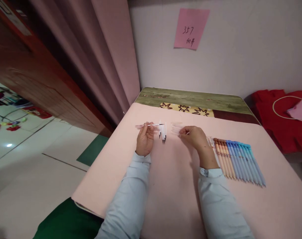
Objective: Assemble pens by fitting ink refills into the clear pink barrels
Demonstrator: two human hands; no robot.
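My left hand [145,137] is closed round a thin white pen refill [154,125] that sticks out sideways to the right, together with a clear tube to its left. Just right of it several white refills [162,132] with black tips lie side by side on the pink table cover [170,186]. My right hand [194,136] rests on the cover with fingers pinched at a small pile of clear pen parts [176,128]; what it grips is too small to name. A row of orange and blue pens [237,161] lies right of that wrist.
The table stands against a white wall with a pink paper note [190,28]. A green and yellow patterned strip [190,104] shows at the table's far end. A pink curtain [103,56] hangs at the left, red cloth [280,116] lies at the right.
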